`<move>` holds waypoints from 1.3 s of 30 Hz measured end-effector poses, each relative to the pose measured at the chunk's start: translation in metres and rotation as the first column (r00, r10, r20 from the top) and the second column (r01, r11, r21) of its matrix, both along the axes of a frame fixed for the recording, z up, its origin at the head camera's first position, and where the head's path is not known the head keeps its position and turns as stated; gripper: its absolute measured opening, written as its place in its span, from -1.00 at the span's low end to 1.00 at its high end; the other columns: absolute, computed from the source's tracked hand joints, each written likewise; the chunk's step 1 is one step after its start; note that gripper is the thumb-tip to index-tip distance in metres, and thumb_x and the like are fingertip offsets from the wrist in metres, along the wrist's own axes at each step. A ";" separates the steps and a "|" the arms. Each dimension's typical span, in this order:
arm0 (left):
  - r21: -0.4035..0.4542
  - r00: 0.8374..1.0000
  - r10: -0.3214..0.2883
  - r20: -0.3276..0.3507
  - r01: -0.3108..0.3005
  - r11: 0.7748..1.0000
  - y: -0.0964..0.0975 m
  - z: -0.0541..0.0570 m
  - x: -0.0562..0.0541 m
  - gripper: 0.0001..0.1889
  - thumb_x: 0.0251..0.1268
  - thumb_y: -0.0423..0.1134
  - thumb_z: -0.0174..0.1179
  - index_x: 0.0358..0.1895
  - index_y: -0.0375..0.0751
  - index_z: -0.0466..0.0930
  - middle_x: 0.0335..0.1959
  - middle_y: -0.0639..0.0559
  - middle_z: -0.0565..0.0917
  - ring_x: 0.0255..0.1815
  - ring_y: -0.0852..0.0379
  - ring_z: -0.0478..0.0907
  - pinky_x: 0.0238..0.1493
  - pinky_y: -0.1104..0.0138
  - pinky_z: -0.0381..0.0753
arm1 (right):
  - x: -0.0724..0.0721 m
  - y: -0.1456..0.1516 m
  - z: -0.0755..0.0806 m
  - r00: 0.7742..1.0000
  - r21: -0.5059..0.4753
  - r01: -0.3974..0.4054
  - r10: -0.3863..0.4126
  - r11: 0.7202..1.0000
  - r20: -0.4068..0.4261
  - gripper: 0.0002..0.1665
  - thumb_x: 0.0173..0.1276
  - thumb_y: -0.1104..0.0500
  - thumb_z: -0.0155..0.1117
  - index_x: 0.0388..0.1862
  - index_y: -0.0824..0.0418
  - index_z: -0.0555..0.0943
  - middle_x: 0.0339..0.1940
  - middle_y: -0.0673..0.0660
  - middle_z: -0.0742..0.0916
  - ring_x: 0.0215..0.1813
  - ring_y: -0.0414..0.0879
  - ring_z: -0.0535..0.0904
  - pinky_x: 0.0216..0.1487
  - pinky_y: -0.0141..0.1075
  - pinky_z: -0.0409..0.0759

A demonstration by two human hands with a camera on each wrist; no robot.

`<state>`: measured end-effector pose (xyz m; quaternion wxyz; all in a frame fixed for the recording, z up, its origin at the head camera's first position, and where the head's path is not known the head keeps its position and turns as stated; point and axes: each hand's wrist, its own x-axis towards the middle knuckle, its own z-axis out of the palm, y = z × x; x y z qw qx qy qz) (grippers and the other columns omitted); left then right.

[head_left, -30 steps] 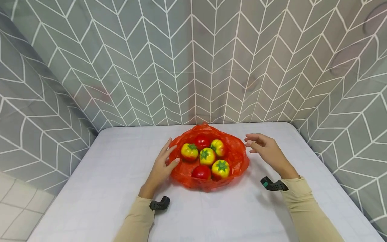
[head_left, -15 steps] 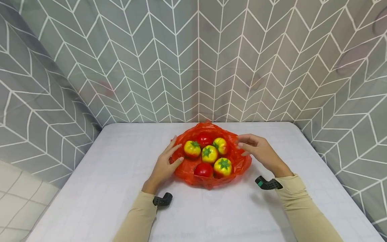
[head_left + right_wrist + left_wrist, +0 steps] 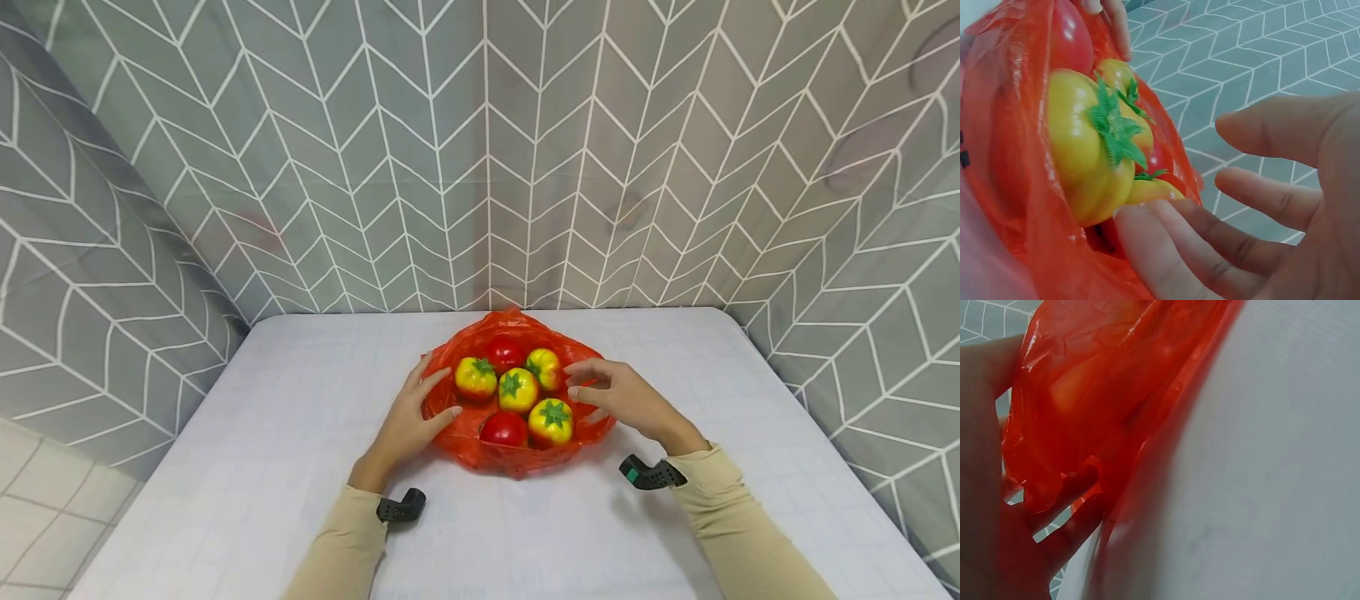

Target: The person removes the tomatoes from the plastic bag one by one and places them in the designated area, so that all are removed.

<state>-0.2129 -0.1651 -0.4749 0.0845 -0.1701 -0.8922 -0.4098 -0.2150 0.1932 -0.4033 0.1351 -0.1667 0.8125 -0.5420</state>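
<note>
A red plastic bag lies spread wide on the table in the head view. Inside sit several yellow-and-red tomatoes with green leafy tops, plus two plain red round ones, one in front and one at the back. My left hand rests at the bag's left side, fingers spread; the left wrist view has its fingers against the red film. Over the bag's right rim, my right hand reaches in with loosely bent fingers. In the right wrist view, its fingertips are close to a yellow tomato.
A white-covered table supports the bag. Behind and on both sides hangs a grey curtain with white chevron lines. Black wrist devices are on both of my sleeves. Pale tiles show at lower left.
My right hand has moved left, from beside the bag to over its right rim. My left hand stays at the left side, and the tomatoes keep their places.
</note>
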 end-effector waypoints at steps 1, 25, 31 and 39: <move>0.000 1.000 -0.003 0.002 0.003 1.000 0.000 0.000 0.000 -0.29 0.25 0.08 0.34 0.44 -0.06 0.42 0.62 -0.07 0.05 0.60 -0.11 -0.03 0.42 -0.27 0.11 | 0.001 0.000 -0.001 1.000 0.000 0.003 -0.003 1.000 0.003 -0.43 0.42 0.11 0.33 0.30 0.39 0.49 0.15 0.40 0.61 0.06 0.20 0.63 -0.13 -0.02 0.73; -0.052 0.996 0.012 0.092 -0.007 0.999 0.000 0.000 0.003 -0.21 0.19 0.18 0.34 0.49 0.07 0.35 0.62 0.07 0.02 0.58 -0.12 0.03 0.38 -0.29 0.17 | 0.016 -0.007 -0.017 0.995 0.151 -0.005 0.020 0.988 -0.097 -0.35 0.35 0.08 0.40 0.32 0.36 0.48 0.20 0.32 0.61 0.13 0.17 0.59 -0.03 -0.20 0.69; -0.045 0.995 0.009 0.096 -0.004 0.999 0.000 0.000 0.003 -0.22 0.20 0.15 0.36 0.49 0.07 0.35 0.61 0.11 0.04 0.58 -0.10 0.04 0.39 -0.27 0.18 | 0.016 -0.008 -0.018 0.995 0.174 -0.023 0.040 0.984 -0.094 -0.29 0.32 0.06 0.42 0.35 0.35 0.45 0.17 0.26 0.62 0.15 0.18 0.59 0.06 -0.07 0.66; -0.057 0.993 0.023 0.117 -0.016 0.998 0.001 -0.001 0.002 -0.21 0.19 0.12 0.38 0.49 0.10 0.34 0.61 0.15 0.05 0.57 -0.09 0.06 0.37 -0.26 0.23 | 0.020 -0.011 -0.019 0.996 0.210 -0.029 0.046 0.977 -0.079 -0.22 0.28 0.02 0.46 0.37 0.33 0.43 0.12 0.21 0.65 0.14 0.15 0.57 0.07 -0.03 0.64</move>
